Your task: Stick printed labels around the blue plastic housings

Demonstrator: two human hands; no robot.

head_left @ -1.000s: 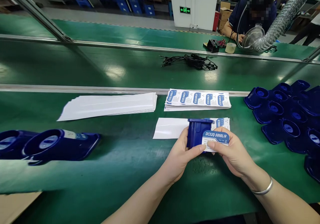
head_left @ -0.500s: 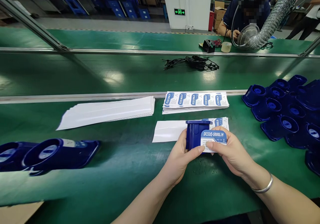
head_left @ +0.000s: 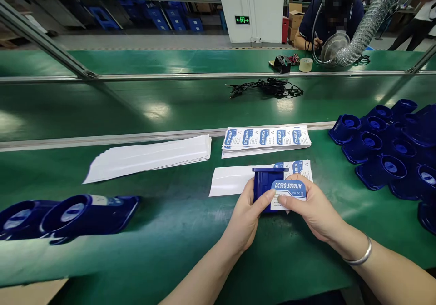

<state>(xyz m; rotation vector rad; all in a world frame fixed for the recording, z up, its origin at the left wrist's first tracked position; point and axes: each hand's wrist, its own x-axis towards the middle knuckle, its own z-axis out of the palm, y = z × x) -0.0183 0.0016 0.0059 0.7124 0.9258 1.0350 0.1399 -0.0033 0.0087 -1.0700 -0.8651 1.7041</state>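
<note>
We see the blue housing (head_left: pixel 263 187) at near centre of the table (head_left: pixel 170 241), over 1 label sheet (head_left: pixel 231 180). Left hand (head_left: pixel 247 218) grip clasps its left side. Right hand (head_left: pixel 315 212) grip pinches the DC52Q-5000L/H label (head_left: pixel 289 187) against its face. Stacked label sheets (head_left: pixel 265 137) lie farther back, blue parts (head_left: pixel 381 155) sit right.

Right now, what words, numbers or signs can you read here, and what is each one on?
"DC52Q-5000L/H": on the label against the blue housing.
Smaller print beneath it: too small to read.
Print on the label sheets: too small to read.
The green exit sign: pictogram and arrow, no legible words.
</note>
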